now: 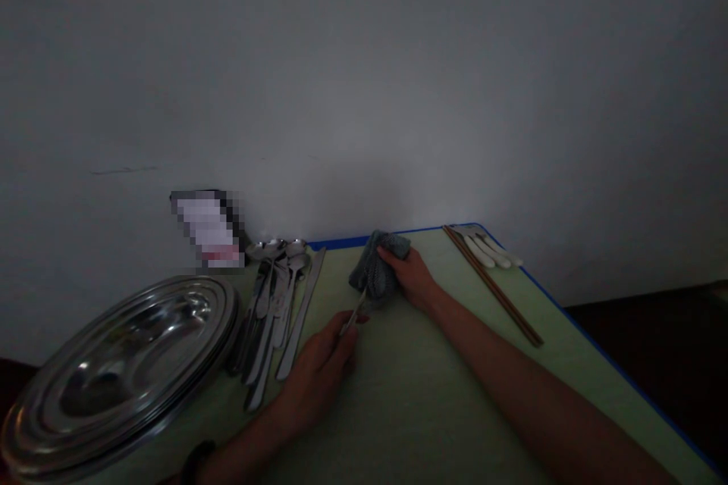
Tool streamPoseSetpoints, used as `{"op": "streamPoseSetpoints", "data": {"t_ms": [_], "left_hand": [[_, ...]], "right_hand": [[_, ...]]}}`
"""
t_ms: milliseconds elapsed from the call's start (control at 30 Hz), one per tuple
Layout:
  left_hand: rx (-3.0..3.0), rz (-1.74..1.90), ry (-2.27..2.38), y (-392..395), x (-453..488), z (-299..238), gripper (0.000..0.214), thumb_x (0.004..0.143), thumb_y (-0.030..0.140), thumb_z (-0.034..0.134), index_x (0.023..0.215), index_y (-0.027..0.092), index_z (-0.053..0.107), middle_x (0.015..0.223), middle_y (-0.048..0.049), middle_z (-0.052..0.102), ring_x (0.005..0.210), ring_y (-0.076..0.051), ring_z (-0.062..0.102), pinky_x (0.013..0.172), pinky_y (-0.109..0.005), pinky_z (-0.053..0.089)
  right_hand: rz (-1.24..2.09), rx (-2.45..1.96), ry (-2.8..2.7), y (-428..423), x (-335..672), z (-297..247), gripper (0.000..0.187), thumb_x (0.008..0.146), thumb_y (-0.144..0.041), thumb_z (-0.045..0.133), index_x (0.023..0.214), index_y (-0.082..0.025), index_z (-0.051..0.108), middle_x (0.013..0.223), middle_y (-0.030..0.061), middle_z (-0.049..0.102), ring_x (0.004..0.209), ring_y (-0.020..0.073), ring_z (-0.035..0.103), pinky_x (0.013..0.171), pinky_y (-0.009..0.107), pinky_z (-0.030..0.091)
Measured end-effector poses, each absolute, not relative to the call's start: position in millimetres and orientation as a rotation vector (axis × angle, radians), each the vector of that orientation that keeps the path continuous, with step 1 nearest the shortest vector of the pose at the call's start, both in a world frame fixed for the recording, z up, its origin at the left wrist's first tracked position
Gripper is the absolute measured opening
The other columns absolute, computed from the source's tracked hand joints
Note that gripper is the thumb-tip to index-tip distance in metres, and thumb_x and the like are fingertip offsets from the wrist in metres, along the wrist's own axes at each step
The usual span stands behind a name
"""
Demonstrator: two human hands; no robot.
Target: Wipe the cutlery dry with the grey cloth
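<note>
Low over the middle of the table, my left hand is closed on the handle of a thin metal piece of cutlery. Its far end disappears into a grey-blue cloth, so I cannot tell whether it is a spoon, fork or knife. My right hand grips that cloth from the right, thumb on top, folded around the hidden end. Just left of my left hand lies a pile of metal spoons and knives, handles toward me. A single table knife is at the pile's right side.
Stacked oval metal trays fill the near left. A propped phone-like screen, blurred out, leans by the wall. Brown chopsticks and several white-handled utensils lie along the right side. The pale green table has a blue edge and meets a grey wall.
</note>
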State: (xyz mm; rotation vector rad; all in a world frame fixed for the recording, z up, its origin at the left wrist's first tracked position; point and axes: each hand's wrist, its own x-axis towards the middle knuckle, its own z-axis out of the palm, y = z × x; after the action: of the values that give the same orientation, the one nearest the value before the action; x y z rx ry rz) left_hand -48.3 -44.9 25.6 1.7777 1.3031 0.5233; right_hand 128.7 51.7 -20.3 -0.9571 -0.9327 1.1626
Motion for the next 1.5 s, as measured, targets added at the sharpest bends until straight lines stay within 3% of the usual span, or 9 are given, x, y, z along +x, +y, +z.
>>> {"op": "streamPoseSetpoints", "data": {"t_ms": [167, 300, 500, 733, 867, 1033, 1500], "left_hand": [[1.776, 0.515, 1.294, -44.6, -48.2, 25.8, 0.042, 0.087, 0.043, 0.029, 0.114, 0.016, 0.049, 0.055, 0.0052, 0.041, 0.052, -0.014, 0.044, 0.05, -0.022, 0.035], [1.863, 0.487, 1.278, -44.3, -48.7, 24.3, 0.041, 0.088, 0.04, 0.028, 0.114, 0.014, 0.048, 0.057, 0.0041, 0.045, 0.054, -0.014, 0.047, 0.053, -0.023, 0.035], [1.901, 0.485, 1.28, -44.8, -48.7, 20.8, 0.041, 0.089, 0.04, 0.029, 0.114, 0.015, 0.048, 0.058, 0.0033, 0.05, 0.055, -0.015, 0.05, 0.053, -0.024, 0.036], [1.916, 0.458, 1.291, -44.1, -48.3, 23.3, 0.039, 0.089, 0.039, 0.027, 0.112, 0.016, 0.05, 0.054, 0.005, 0.044, 0.051, -0.014, 0.048, 0.049, -0.023, 0.033], [1.976, 0.462, 1.269, -44.8, -49.0, 22.0, 0.038, 0.089, 0.039, 0.028, 0.11, 0.018, 0.052, 0.054, 0.004, 0.047, 0.053, -0.014, 0.049, 0.052, -0.024, 0.035], [1.933, 0.456, 1.258, -44.9, -50.1, 24.8, 0.04, 0.088, 0.039, 0.028, 0.111, 0.017, 0.052, 0.057, 0.0032, 0.05, 0.054, -0.014, 0.05, 0.053, -0.023, 0.036], [1.823, 0.508, 1.301, -43.6, -49.0, 27.4, 0.042, 0.087, 0.04, 0.03, 0.114, 0.015, 0.05, 0.058, 0.0031, 0.049, 0.057, -0.015, 0.05, 0.053, -0.023, 0.039]], "right_hand": [[1.186, -0.998, -1.024, 43.1, 124.8, -12.9, 0.036, 0.058, -0.036, 0.07, 0.087, -0.017, 0.061, 0.086, 0.0041, 0.067, 0.078, 0.017, 0.062, 0.077, 0.034, 0.048], [1.148, -1.092, -1.027, 36.6, 120.3, -8.6, 0.039, 0.057, -0.039, 0.071, 0.087, -0.016, 0.06, 0.085, 0.0043, 0.066, 0.075, 0.0165, 0.061, 0.073, 0.032, 0.048], [1.093, -1.1, -0.957, 41.4, 120.1, -17.8, 0.04, 0.067, -0.051, 0.059, 0.085, -0.016, 0.061, 0.083, 0.0058, 0.067, 0.077, 0.0179, 0.062, 0.074, 0.031, 0.047], [1.117, -1.128, -0.76, 49.5, 122.5, -23.0, 0.046, 0.072, -0.06, 0.048, 0.092, -0.02, 0.059, 0.087, 0.0051, 0.067, 0.088, 0.0188, 0.061, 0.079, 0.032, 0.048], [1.247, -1.009, -0.551, 47.5, 123.8, -14.3, 0.043, 0.069, -0.057, 0.053, 0.089, -0.02, 0.059, 0.088, 0.0056, 0.067, 0.084, 0.0189, 0.063, 0.076, 0.033, 0.049], [1.264, -0.913, -0.78, 44.8, 123.6, -14.7, 0.034, 0.064, -0.042, 0.066, 0.086, -0.016, 0.062, 0.086, 0.0063, 0.068, 0.08, 0.0186, 0.064, 0.078, 0.035, 0.048], [1.113, -1.119, -1.022, 45.3, 124.6, -15.6, 0.039, 0.059, -0.044, 0.069, 0.086, -0.015, 0.064, 0.089, 0.0072, 0.068, 0.082, 0.0194, 0.063, 0.079, 0.036, 0.047]]}}
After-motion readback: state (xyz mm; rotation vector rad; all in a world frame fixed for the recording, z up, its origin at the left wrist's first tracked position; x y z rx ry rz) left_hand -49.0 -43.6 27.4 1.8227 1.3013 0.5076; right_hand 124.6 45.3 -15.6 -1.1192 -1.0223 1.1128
